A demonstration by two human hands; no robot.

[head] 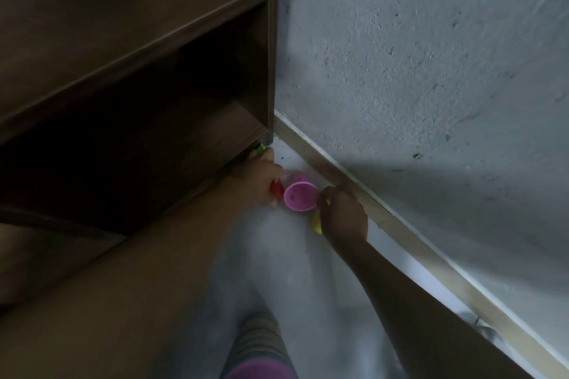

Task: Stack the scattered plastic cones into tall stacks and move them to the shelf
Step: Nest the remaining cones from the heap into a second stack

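A pink cone (299,196) lies on its side on the pale floor, its open mouth facing me. My right hand (343,215) grips a yellow cone (317,222) beside the pink one, fingertips at the pink rim. Left of the pink cone, my left hand (257,175) is closed over a red cone (276,189). A green cone (261,149) peeks out beyond the left fingers at the foot of the dark wooden shelf (129,49). The picture is dim and blurred.
The shelf's lower compartment is dark; a corner post (272,46) stands just above my left hand. A rough grey wall (431,71) with a wooden skirting strip (369,194) runs along the right. A striped stack of cones (257,351) rises at the bottom centre.
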